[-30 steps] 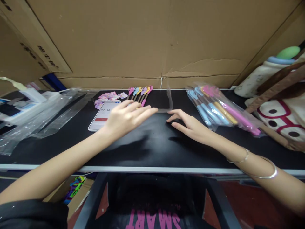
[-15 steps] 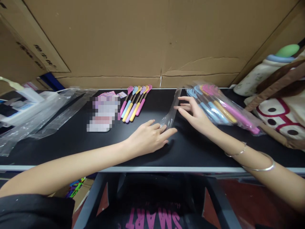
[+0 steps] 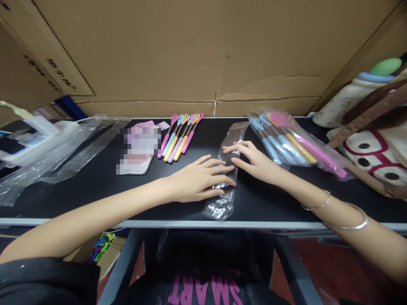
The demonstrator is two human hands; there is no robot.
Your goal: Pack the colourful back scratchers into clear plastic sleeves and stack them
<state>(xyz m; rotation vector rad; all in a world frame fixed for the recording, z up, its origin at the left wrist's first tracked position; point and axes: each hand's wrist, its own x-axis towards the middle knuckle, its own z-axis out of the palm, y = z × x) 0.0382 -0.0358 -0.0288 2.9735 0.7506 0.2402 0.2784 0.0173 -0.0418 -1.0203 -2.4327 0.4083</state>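
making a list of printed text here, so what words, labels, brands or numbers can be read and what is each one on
"SMART": pink letters on the black cloth at the bottom; fainter writing near it is unreadable.
Cardboard at left: dark characters, too blurred to read.
Phone: screen pixelated, nothing readable.
Cards beyond the phone: partly pixelated, the rest too small to read.
Clear bag under the left hand: no print shows.

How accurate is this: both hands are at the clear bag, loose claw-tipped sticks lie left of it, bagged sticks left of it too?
One error: the bagged sticks lie right of the clear bag, as the head view shows. The left hand and right hand are at the clear bag, and the loose claw-tipped sticks lie left of it.
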